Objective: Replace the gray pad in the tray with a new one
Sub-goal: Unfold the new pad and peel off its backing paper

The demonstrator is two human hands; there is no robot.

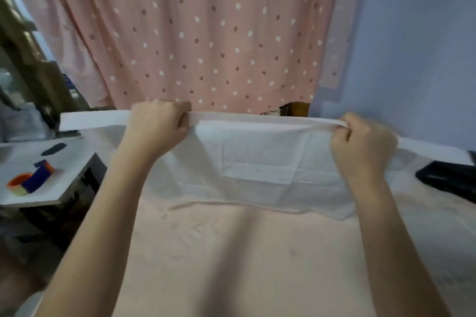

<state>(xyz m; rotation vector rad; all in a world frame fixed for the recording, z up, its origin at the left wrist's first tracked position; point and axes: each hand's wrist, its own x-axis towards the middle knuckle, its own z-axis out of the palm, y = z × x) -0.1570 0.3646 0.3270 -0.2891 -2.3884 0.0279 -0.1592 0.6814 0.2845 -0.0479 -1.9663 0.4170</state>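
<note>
Nearest the camera it's just pink bedsheet (244, 252). Past that, both hands are fisted on the top edge of the white pad (257, 162): left hand (157, 127) and right hand (363, 148), each clenched around the rolled hem. The pad's long axis runs side to side between them, hanging down onto the bed, and both hands look equally close. Right of the pad a dark tray-like thing (448, 179) pokes in, can't tell for sure. Left of it, tape rolls (31, 180) on a white worktop (61, 188). Polka-dot curtain (206, 33) behind. No readable writing anywhere.
</note>
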